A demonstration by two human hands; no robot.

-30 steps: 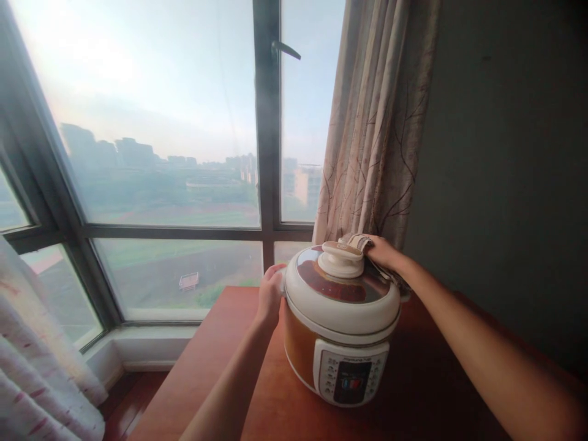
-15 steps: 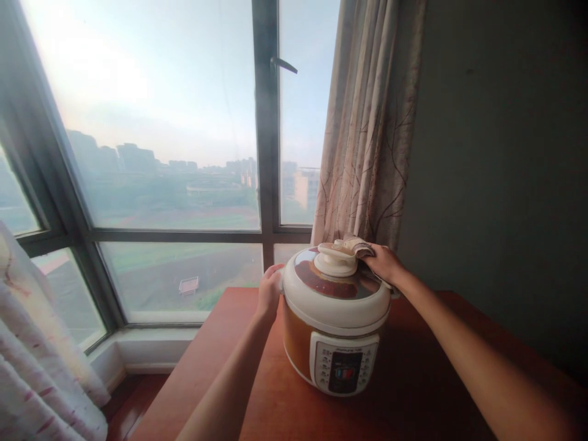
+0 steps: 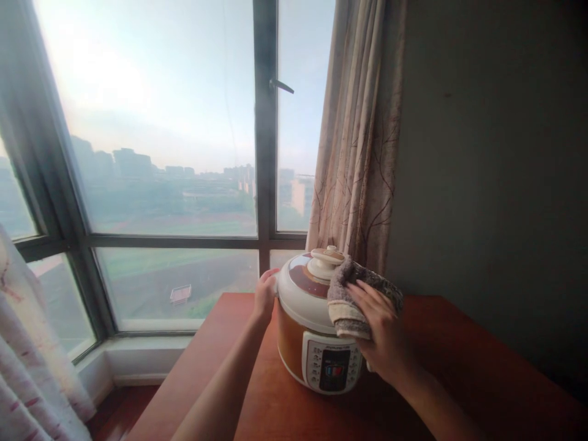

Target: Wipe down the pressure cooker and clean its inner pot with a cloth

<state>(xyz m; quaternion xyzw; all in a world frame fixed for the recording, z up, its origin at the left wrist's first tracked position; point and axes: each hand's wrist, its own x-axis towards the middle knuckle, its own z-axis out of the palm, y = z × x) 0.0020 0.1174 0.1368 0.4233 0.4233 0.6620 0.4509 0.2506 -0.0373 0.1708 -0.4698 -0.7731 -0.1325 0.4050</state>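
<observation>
An electric pressure cooker (image 3: pixel 289 346) with an orange-brown body stands upright on the table, its control panel (image 3: pixel 334 369) facing me. Its white lid (image 3: pixel 298 301) is on, with a cream knob (image 3: pixel 324 262) on top. At the cooker's left side, my left hand (image 3: pixel 265 296) is closed around the side handle, which the fingers mostly hide. My right hand (image 3: pixel 380 321) presses a grey-brown cloth (image 3: pixel 348 291) against the right front of the lid, fingers laid over the fabric. The cloth covers that part of the lid and a corner of the panel's top edge.
The reddish-brown wooden table (image 3: pixel 202 361) carries the cooker. Behind it are a large window (image 3: pixel 264 242) with a dark frame and a patterned curtain (image 3: pixel 353 153). A pale curtain (image 3: pixel 32 367) hangs at the left, and a dark wall (image 3: pixel 482 184) stands at the right.
My right hand and the cloth have moved from the lid's far right side toward me, onto its right front. My left hand stays on the handle. The view has shifted slightly.
</observation>
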